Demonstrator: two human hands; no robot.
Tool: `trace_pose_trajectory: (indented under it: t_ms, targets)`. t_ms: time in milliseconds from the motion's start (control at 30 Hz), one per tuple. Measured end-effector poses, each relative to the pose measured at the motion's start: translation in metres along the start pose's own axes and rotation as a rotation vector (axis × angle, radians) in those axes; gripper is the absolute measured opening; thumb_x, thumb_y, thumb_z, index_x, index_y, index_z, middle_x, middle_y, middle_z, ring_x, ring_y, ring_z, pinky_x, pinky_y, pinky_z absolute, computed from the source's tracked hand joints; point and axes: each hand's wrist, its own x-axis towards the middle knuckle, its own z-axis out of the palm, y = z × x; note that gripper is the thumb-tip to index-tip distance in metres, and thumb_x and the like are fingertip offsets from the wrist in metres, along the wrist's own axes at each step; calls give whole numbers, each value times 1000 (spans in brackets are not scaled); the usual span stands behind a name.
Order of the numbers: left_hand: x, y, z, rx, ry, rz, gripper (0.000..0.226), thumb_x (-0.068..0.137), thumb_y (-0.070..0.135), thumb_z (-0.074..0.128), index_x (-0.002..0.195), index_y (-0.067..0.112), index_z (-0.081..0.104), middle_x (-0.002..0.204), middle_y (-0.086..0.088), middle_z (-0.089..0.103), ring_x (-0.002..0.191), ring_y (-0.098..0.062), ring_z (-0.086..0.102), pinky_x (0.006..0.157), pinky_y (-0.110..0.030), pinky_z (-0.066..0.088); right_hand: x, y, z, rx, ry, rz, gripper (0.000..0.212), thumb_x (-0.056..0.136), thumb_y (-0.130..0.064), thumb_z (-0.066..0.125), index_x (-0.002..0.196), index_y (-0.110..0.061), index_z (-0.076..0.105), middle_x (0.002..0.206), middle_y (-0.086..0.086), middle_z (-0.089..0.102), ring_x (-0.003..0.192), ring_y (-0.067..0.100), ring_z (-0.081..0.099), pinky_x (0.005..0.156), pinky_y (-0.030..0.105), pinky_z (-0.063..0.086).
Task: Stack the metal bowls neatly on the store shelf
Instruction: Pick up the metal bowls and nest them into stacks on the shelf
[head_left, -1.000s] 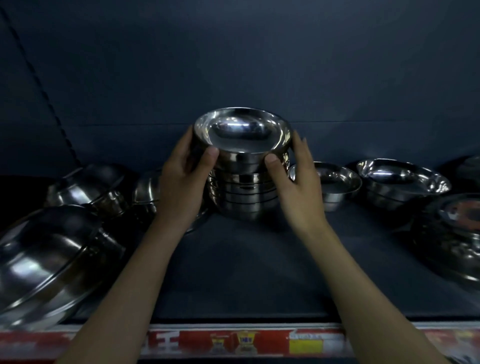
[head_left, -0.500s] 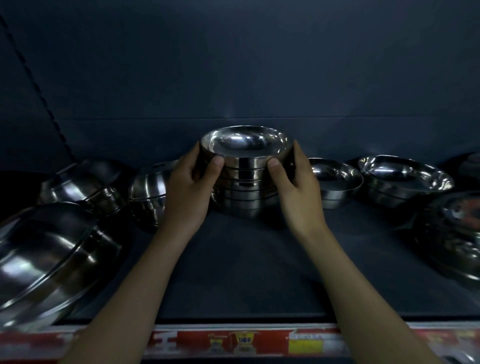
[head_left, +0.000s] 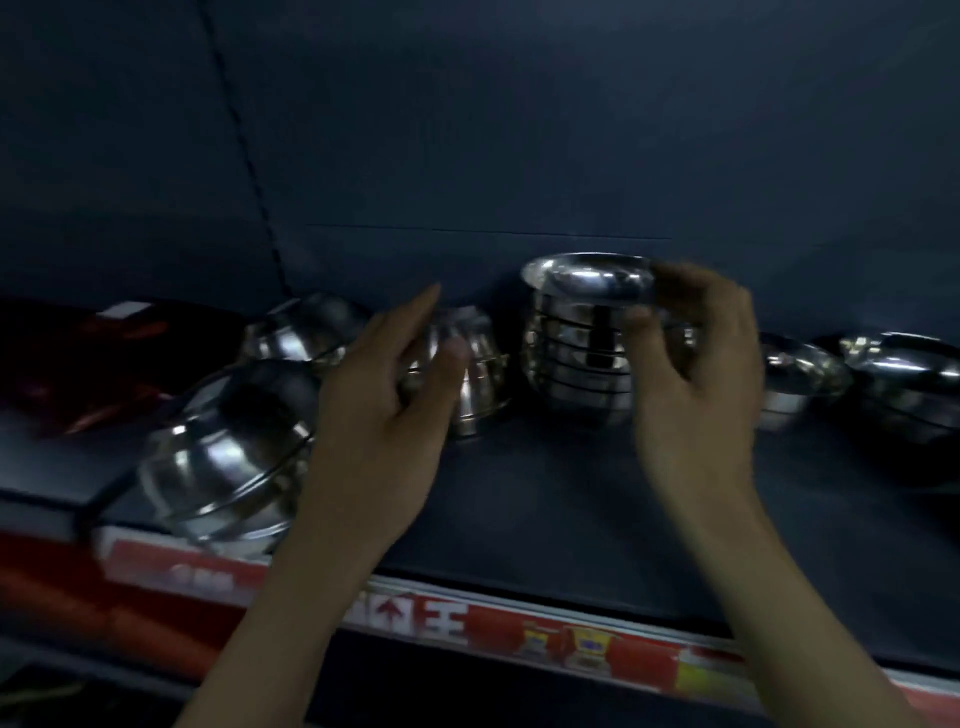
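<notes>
Your hands flank the shiny steel bowl stack (head_left: 576, 358) on the dark shelf (head_left: 545, 509).
At its 9 o'clock, your left hand (head_left: 384, 415), fingers straight, covers an overturned bowl (head_left: 480, 384). At 3 o'clock, your right hand (head_left: 696, 384) curls loosely, its grip blurred. The red strip (head_left: 519, 639) at 6 o'clock reads "王".

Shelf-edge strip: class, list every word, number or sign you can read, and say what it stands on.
"王": white, on the red shelf-edge strip.
Character to its left: too blurred to read.
White print on the red label at the left: too blurred.
The small pictures further right: too small.
</notes>
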Motion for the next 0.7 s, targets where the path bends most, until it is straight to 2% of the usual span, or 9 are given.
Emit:
trace_pose_trajectory:
  t_ms: [100, 167, 233, 367, 433, 500, 567, 633, 700]
  targets:
    - [-17, 4, -45, -11, 134, -18, 37, 91, 23, 55, 126, 18, 63, 123, 8, 67, 110, 5, 62, 91, -11, 45, -15, -22, 28, 151, -141, 28, 22, 90, -23, 57, 111, -27, 59, 112, 5, 62, 98, 1, 59, 83, 11, 44]
    - [-24, -1, -72, 62, 216, -33, 34, 91, 23, 53, 123, 22, 64, 121, 10, 69, 110, 1, 64, 91, -15, 46, -28, -32, 51, 186, -244, 64, 19, 89, -28, 57, 108, -28, 60, 110, 2, 62, 97, 4, 61, 84, 15, 47]
    - [-29, -10, -97, 186, 283, -67, 32, 92, 28, 53, 123, 28, 64, 121, 11, 67, 111, -1, 63, 93, -20, 47, -42, -38, 72, 193, -355, 102, 14, 92, -23, 60, 104, -29, 62, 107, -4, 60, 96, 2, 60, 81, 11, 45]
    - [-43, -35, -140, 374, 394, -199, 35, 94, 33, 55, 128, 29, 60, 126, 5, 62, 106, -2, 61, 89, -18, 44, -65, -47, 106, 205, -569, 248, 14, 95, -23, 61, 104, -34, 61, 113, -10, 60, 102, -1, 59, 84, 10, 43]
    - [-47, -43, -153, 422, 397, -328, 35, 95, 37, 56, 128, 26, 60, 125, 6, 62, 108, -7, 60, 89, -22, 42, -74, -47, 118, 188, -646, 294, 15, 95, -30, 60, 109, -35, 61, 120, -8, 60, 110, 3, 57, 93, 17, 45]
    - [-50, -45, -159, 365, 364, -465, 24, 99, 34, 54, 121, 27, 60, 112, 14, 63, 104, -3, 59, 85, -19, 39, -81, -47, 125, 168, -687, 325, 22, 96, -34, 59, 118, -33, 61, 125, -9, 57, 116, 6, 55, 99, 24, 45]
    - [-52, -44, -159, 324, 302, -547, 9, 102, 31, 49, 104, 34, 57, 94, 27, 57, 92, 3, 56, 76, -15, 36, -86, -49, 128, 148, -716, 354, 32, 97, -35, 58, 128, -28, 60, 129, -10, 53, 119, 6, 52, 99, 24, 42]
    - [-54, -47, -159, 295, 233, -579, 21, 103, 30, 46, 87, 36, 58, 82, 26, 60, 79, 11, 58, 72, -14, 35, -89, -48, 131, 140, -742, 379, 37, 97, -37, 58, 133, -27, 58, 132, -9, 51, 120, 6, 51, 96, 22, 40]
    - [-54, -48, -160, 223, 213, -619, 27, 103, 31, 46, 82, 39, 62, 75, 23, 69, 74, 16, 61, 73, -16, 39, -91, -47, 133, 150, -762, 381, 36, 97, -38, 59, 131, -27, 59, 131, -7, 53, 114, 2, 53, 89, 15, 39]
